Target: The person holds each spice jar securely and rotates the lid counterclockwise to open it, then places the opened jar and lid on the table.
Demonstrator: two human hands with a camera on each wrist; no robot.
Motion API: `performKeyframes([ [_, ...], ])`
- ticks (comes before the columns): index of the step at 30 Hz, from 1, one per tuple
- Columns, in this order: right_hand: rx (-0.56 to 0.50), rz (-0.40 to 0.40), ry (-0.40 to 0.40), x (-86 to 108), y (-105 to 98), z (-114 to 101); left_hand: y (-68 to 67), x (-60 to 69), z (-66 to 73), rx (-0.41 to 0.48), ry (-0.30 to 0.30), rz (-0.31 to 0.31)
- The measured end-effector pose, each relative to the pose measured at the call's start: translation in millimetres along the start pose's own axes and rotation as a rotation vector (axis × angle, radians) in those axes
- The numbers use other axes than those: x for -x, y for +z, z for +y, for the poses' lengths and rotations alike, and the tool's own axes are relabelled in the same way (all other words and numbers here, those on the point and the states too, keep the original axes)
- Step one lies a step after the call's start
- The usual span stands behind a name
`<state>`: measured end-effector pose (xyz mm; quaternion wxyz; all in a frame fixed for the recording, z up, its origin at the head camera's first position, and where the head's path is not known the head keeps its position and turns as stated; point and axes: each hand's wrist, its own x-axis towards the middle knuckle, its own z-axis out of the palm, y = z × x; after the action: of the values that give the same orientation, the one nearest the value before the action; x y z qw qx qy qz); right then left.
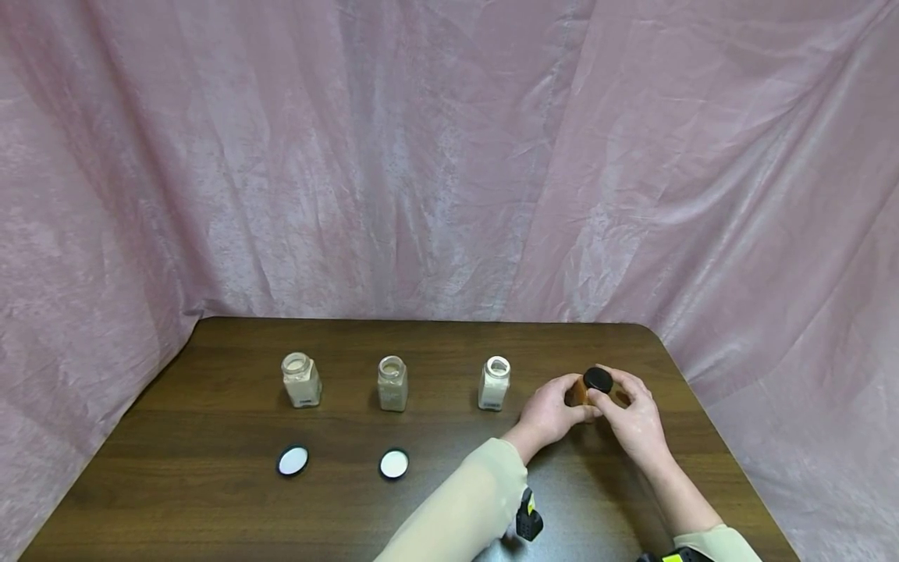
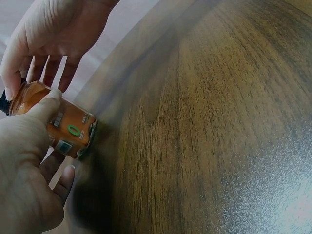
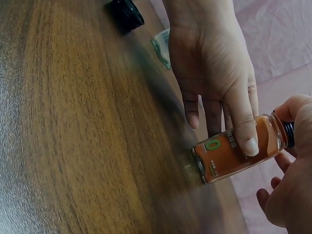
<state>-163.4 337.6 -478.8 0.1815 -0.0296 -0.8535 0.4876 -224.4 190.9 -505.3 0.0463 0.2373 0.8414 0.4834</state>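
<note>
A square glass spice jar of orange powder [image 1: 578, 394] is between both hands near the table's right side. My left hand [image 1: 550, 411] grips its body, with the thumb across the printed face [image 2: 73, 127]. My right hand [image 1: 637, 425] pinches the black lid [image 1: 598, 380] at the jar's neck. In the right wrist view the lid [image 3: 289, 134] sits on the neck, partly covered by the right fingers. Whether the jar's base touches the table is hard to tell.
Three lidless jars of pale powder stand in a row: left [image 1: 302, 382], middle [image 1: 392, 386] and right [image 1: 495, 386]. Two lids, left [image 1: 292, 461] and middle [image 1: 394, 464], lie white side up. Another black lid [image 3: 127, 14] shows in the right wrist view. Pink curtain [image 1: 449, 156] hangs behind the table.
</note>
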Motion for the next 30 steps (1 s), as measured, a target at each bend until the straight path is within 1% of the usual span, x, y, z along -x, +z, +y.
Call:
performKeyframes([
  [5, -0.017, -0.017, -0.009, 0.1, -0.4, 0.5, 1.0, -0.3, 0.0, 0.000, 0.000, 0.000],
  [9, -0.033, -0.052, 0.034, 1.5, -2.3, -1.1, 1.0, -0.1, 0.0, -0.009, -0.001, -0.003],
  [13, -0.114, -0.085, 0.079, 2.3, -3.9, -2.2, 0.6, -0.1, -0.5, -0.014, 0.004, -0.005],
  [16, -0.146, -0.086, 0.075, 2.1, -4.6, -3.1, -0.1, 0.1, -0.5, -0.015, 0.002, -0.003],
  [23, -0.113, -0.035, 0.043, 2.1, -6.5, -7.0, -0.7, 0.2, 0.9, -0.022, -0.012, -0.008],
  [26, -0.092, -0.022, 0.048, 1.2, -5.8, -7.2, -1.3, 0.5, 1.5, -0.018, -0.016, -0.008],
  [30, -0.030, 0.003, 0.075, 0.0, -3.0, -5.3, -1.8, 0.9, 1.9, -0.016, -0.015, -0.011],
])
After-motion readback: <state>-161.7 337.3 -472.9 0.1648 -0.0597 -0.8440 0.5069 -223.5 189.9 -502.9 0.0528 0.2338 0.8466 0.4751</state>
